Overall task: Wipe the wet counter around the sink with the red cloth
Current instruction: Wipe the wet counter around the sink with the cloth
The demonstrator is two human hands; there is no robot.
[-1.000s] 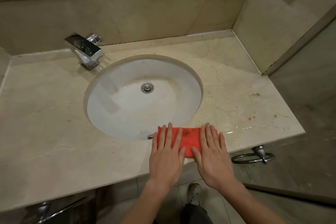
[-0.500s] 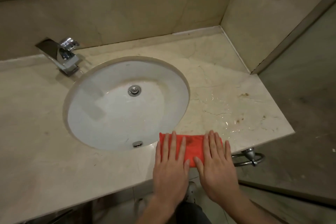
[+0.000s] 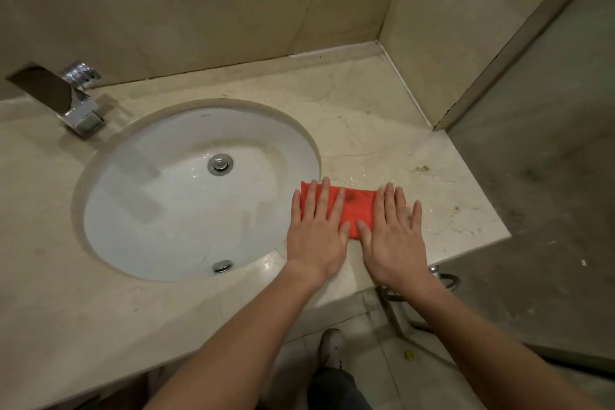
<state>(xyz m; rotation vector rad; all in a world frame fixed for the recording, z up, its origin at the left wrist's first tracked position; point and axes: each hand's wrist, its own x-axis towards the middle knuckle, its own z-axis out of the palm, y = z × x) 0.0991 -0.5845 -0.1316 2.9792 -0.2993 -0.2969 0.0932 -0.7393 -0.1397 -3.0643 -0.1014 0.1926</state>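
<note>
Cloth: folded red cloth (image 3: 353, 210) lies flat on the counter (image 3: 382, 130), between the sink's right rim and the counter's right edge, near the front edge.
Left hand: left hand (image 3: 317, 231) presses flat on the cloth's left half, fingers straight and spread, grasping nothing; its little-finger side reaches the sink rim.
Right hand: right hand (image 3: 392, 236) presses flat on the cloth's right half, fingers straight, nothing clenched.
Change: a second ago the cloth sat on the front strip below the sink; both hands have since pushed it rightward and away from the front edge, up along the sink's right side.
Meaning: the front strip looks wiped; the stroke is now entering the wet patch, so the job seems partway done.
Water: glints and droplets show just beyond and right of the cloth, toward the right edge; brownish specks lie farther right.
Sink: white sink (image 3: 186, 210) holds no loose things, only its drain (image 3: 220, 164) and a thin wet sheen.
Faucet: faucet (image 3: 63, 100) stands at the counter's back left, well apart from the hands.
</note>
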